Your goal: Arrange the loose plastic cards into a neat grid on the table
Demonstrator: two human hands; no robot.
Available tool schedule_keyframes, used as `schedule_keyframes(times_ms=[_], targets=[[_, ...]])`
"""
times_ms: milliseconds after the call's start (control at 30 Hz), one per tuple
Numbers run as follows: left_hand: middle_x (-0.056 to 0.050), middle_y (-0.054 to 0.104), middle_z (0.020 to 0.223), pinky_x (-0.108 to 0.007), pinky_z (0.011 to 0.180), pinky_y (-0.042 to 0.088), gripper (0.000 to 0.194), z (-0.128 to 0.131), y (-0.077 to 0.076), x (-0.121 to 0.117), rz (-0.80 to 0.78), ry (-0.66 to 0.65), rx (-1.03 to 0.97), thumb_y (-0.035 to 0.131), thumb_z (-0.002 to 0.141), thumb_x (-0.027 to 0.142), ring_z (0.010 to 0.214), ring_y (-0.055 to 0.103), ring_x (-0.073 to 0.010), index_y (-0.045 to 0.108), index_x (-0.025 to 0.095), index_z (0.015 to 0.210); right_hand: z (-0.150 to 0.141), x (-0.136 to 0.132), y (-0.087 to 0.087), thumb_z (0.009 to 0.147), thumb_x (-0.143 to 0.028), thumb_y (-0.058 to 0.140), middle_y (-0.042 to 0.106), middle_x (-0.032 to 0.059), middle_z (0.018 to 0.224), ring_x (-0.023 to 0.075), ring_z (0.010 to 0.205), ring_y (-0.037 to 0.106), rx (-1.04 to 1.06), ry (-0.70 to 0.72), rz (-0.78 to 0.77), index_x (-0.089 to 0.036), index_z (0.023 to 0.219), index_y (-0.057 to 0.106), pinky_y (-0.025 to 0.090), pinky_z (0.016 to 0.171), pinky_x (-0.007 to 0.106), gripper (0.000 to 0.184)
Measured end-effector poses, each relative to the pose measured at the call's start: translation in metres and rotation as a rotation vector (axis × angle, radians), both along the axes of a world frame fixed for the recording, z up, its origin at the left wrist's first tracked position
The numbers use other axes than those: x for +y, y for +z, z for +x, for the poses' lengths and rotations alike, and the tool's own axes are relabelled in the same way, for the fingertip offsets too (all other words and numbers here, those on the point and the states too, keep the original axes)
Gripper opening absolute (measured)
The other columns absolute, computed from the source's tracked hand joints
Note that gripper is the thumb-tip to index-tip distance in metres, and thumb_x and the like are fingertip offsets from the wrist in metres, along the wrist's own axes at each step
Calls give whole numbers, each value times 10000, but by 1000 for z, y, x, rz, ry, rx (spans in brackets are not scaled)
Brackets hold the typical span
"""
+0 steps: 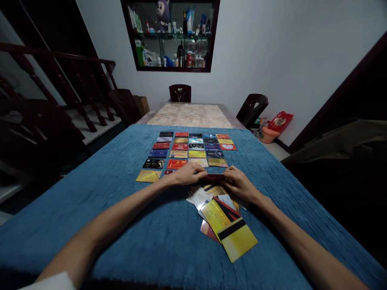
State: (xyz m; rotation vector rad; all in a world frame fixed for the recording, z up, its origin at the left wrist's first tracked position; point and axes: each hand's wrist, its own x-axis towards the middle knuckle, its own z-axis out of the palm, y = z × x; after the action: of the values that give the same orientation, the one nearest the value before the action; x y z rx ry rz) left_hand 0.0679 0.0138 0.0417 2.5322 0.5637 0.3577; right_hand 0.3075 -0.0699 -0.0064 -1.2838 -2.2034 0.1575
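Between my two hands a dark red card [215, 177] is held nearly edge-on. My left hand [190, 174] pinches its left end, and my right hand [240, 183] grips its right end with curled fingers. Below them lies a loose, overlapping pile of cards, with a yellow card with a black stripe [237, 239] on top and a gold card [216, 217] under it. Beyond my hands, rows of cards lie flat, among them a red card [177, 164], a black card [153, 163] and a yellow card [148, 176]. My left hand covers part of the nearest row.
A blue cloth [121, 217] covers the near part of the table; a patterned tabletop [190, 114] shows beyond it. Chairs stand around, one at the far end [180, 93]. A glass-shelved wall cabinet [172, 36] is behind. An orange bucket [268, 135] sits on the floor at right.
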Motion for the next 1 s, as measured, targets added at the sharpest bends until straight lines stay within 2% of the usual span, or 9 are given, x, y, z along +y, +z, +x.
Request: schedule_keyframes(times_ms=[100, 333, 567, 767, 867, 1000], targets=[[-41, 678, 792, -228, 696, 393, 307, 0, 0, 1, 6, 10, -6, 467, 939, 262, 729, 553, -138, 702, 117, 804, 0, 1, -1, 922, -221, 557, 684, 60, 824, 222, 844, 544, -7, 2, 10, -207, 881, 697, 463, 750, 366, 147], [-49, 689, 796, -242, 694, 402, 306, -1, -1, 2, 8, 18, -21, 473, 942, 263, 732, 564, -146, 697, 123, 785, -3, 2, -2, 907, -221, 583, 682, 61, 830, 223, 839, 555, -6, -10, 17, -205, 806, 666, 467, 768, 374, 132], [-34, 693, 782, -241, 723, 413, 238, 0, -2, 6, 25, 47, -41, 511, 920, 203, 756, 580, -153, 705, 116, 813, -5, 0, 2, 897, -223, 569, 690, 52, 857, 227, 861, 587, 152, -62, 58, -224, 876, 663, 489, 781, 381, 96], [-49, 738, 904, -251, 766, 440, 175, 3, -3, 1, 24, 37, -87, 553, 878, 120, 832, 631, -171, 728, 129, 880, -8, -3, 6, 923, -310, 552, 689, 71, 953, 233, 909, 642, 358, -178, 154, -231, 967, 662, 521, 823, 390, 143], [-52, 747, 948, -257, 786, 460, 188, 4, -3, -3, 24, 1, -107, 560, 874, 115, 862, 646, -176, 735, 145, 935, -12, -6, 10, 942, -332, 538, 685, 75, 968, 233, 913, 650, 390, -201, 186, -230, 976, 665, 522, 826, 380, 166], [-52, 739, 948, -280, 816, 482, 162, 4, -2, -7, 100, 48, -223, 600, 844, 127, 879, 645, -181, 727, 150, 941, -17, -7, 16, 950, -305, 533, 691, 72, 924, 239, 899, 620, 344, -187, 276, -243, 1004, 682, 509, 798, 389, 169]])
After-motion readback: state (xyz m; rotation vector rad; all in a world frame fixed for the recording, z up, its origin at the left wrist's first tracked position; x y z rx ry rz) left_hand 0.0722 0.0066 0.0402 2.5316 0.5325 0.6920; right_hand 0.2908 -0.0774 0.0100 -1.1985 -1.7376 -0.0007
